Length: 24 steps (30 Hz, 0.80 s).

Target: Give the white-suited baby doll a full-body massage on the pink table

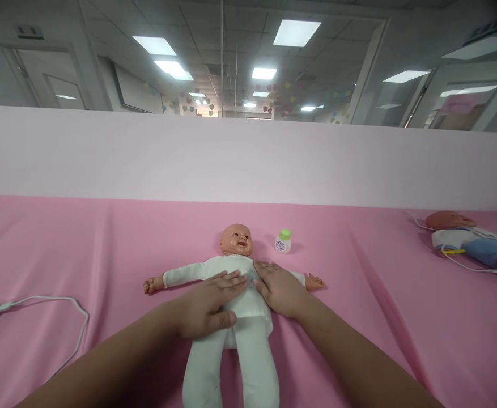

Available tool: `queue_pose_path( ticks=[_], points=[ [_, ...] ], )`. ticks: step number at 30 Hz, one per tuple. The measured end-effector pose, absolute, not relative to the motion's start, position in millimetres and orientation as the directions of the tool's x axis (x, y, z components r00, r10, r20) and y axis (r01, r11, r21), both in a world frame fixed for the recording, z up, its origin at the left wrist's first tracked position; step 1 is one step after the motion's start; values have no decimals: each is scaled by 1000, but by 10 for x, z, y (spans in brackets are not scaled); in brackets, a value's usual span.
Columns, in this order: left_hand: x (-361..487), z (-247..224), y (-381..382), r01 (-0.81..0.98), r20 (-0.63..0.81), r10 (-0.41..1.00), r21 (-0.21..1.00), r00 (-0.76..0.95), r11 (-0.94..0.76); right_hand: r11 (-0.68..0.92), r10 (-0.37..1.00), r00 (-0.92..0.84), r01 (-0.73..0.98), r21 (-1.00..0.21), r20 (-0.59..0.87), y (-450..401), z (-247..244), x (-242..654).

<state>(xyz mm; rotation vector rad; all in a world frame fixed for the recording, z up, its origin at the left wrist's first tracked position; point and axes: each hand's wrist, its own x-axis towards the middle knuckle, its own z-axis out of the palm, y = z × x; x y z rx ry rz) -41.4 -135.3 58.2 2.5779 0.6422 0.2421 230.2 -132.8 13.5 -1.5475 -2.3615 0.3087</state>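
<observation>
A baby doll [253, 340] in a white cloth body lies on its back on the pink sheet [116, 249], its arms spread to both sides and its head toward the far wall. My left hand [209, 301] rests flat on the left side of its torso, fingers stretched out and the thumb apart. On the other side of the chest lies my right hand [279, 288], also flat, with its fingertips near the doll's shoulder. Neither hand grips anything. Just beyond my right hand stands a small clear bottle [283, 242] with a green cap.
At the far right lies another doll [486, 246] in blue and white, with a thin white tube about it. A white device with a cable [80, 309] is at the left edge. Behind the sheet rises a low white wall [248, 161] with glass above it.
</observation>
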Motion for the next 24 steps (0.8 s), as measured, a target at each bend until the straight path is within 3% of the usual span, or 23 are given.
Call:
queue_pose_path(
  ticks=[12, 15, 19, 21, 24],
  points=[
    [-474, 377, -953, 647, 148, 710, 318, 688, -693, 403, 915, -370, 843, -357, 160, -1435, 212, 2305],
    [-518, 303, -930, 691, 190, 757, 315, 626, -650, 560, 828, -477, 723, -406, 294, -1612, 316, 2259],
    [-519, 273, -919, 703, 207, 772, 322, 601, -634, 762, 601, -707, 369, -532, 371, -1941, 508, 2094],
    [-507, 279, -922, 710, 203, 775, 315, 598, -630, 758, 564, -761, 325, -565, 319, -2018, 564, 2022],
    [-501, 279, -922, 706, 205, 777, 327, 596, -628, 724, 613, -753, 414, -552, 238, -1942, 550, 1989]
  ],
)
